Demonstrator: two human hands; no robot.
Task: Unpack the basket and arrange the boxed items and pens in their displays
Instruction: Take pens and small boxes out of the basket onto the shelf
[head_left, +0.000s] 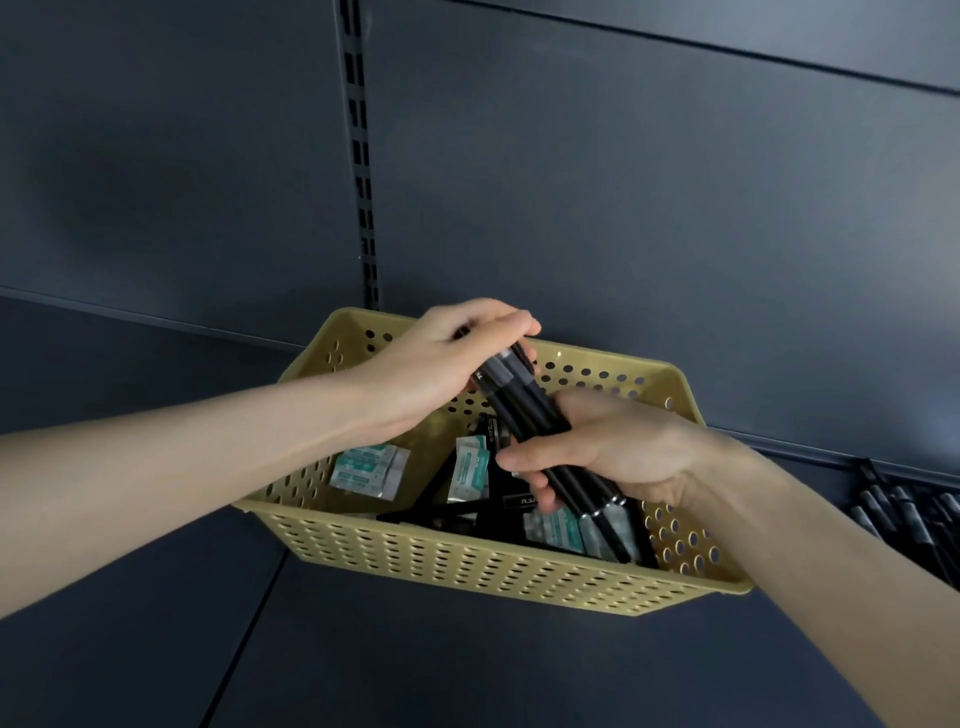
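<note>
- Item: bundle of black pens (524, 410); held slantwise above the basket (467, 571), upper end toward the back panel (623, 182), lower end dipping inside the near right corner.
- Left hand (441, 364): fingers pressed together and curled over the top end of the bundle; thumb hidden behind the pens.
- Right hand (618, 457): thumb and fingers wrapped round the lower half; silver-ringed tips stick out below the palm.
- Risk, slippage: the pens are loose in the bundle, bound by nothing visible; a slackened grip at either end would likely let one slide out and drop back among the contents or onto the shelf (467, 675).
- Risk, fanning: if the two hands twist against each other the bundle may splay and become hard to seat in a display.
- Risk, snagging: the low tips sit close to the basket's wall and contents; lifting at this slant could catch them.
- Container, basket: yellow, perforated, standing on the dark shelf; holds teal-and-white boxed items (369, 470) left, middle and right, a black carton (519, 500) with pale lettering, and loose dark pens (426, 512); judged far from unpacked.
- Container, pen display (914, 514): at the right edge, well apart from the basket; dark pens already lie in it; its form is too cropped to tell.
</note>
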